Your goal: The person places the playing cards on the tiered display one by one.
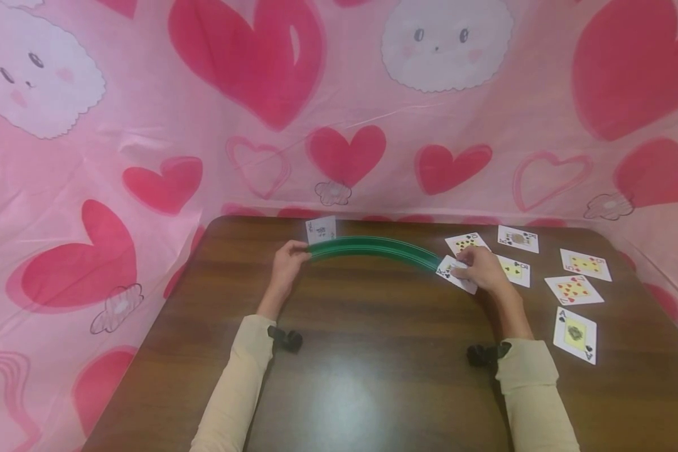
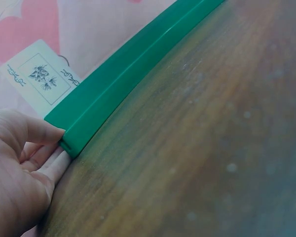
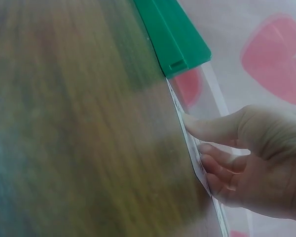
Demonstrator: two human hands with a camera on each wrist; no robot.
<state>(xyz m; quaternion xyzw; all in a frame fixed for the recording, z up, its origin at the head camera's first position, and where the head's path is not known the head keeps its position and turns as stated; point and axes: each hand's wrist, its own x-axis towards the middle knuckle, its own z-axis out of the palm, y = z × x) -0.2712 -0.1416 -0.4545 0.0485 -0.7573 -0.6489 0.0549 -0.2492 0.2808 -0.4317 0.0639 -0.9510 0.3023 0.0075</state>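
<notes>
A curved green card holder point(image 1: 373, 245) stands on the table. My left hand point(image 1: 285, 267) grips its left end, with thumb and fingers at the green edge point(image 2: 84, 126) in the left wrist view. A joker card point(image 1: 322, 226) stands upright in the holder near that end. At the opposite end, my right hand point(image 1: 488, 276) pinches a king card point(image 1: 457, 284) between thumb and fingers. In the right wrist view this card point(image 3: 191, 155) appears nearly edge-on, close to the holder's right end point(image 3: 182, 49).
Several face-up cards lie on the right of the wooden table point(image 1: 344, 351): a ten point(image 1: 460, 242), another king point(image 1: 518, 238), an eight point(image 1: 516, 270), a five point(image 1: 586, 263), a seven point(image 1: 574, 289) and an ace of spades point(image 1: 575, 334). Pink heart-patterned cloth point(image 1: 373, 107) hangs behind.
</notes>
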